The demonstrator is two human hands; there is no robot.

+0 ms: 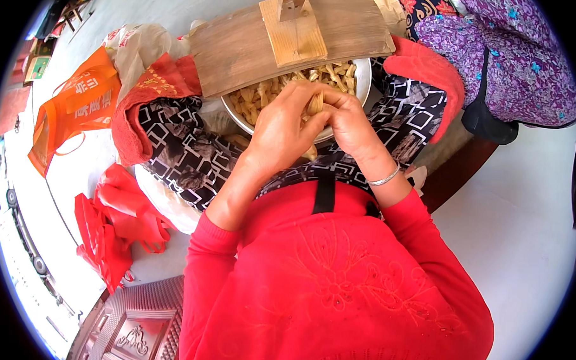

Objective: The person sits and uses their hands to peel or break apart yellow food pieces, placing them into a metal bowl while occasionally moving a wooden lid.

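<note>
My left hand (278, 130) and my right hand (352, 124) meet above a metal basin (363, 87) in front of my lap. Between their closed fingers is a yellow-brown, ribbed vegetable piece (315, 104); its exact kind is not clear. Another pale yellow bit (310, 153) shows just below the hands. The basin holds many similar yellow-brown vegetable pieces (246, 103). Across its far side lies a wooden board (229, 54), with a smaller light wood block (292, 37) and an upright wooden piece (292, 4) on it. My fingertips partly hide one another.
Red cloths (134, 127) cover my knees over patterned trousers. To the left are an orange bag (81, 100), a clear plastic bag (144, 41) and a red bag (122, 212). A person in purple floral clothing (526, 68) is at the upper right. A brown carved panel (133, 333) stands lower left.
</note>
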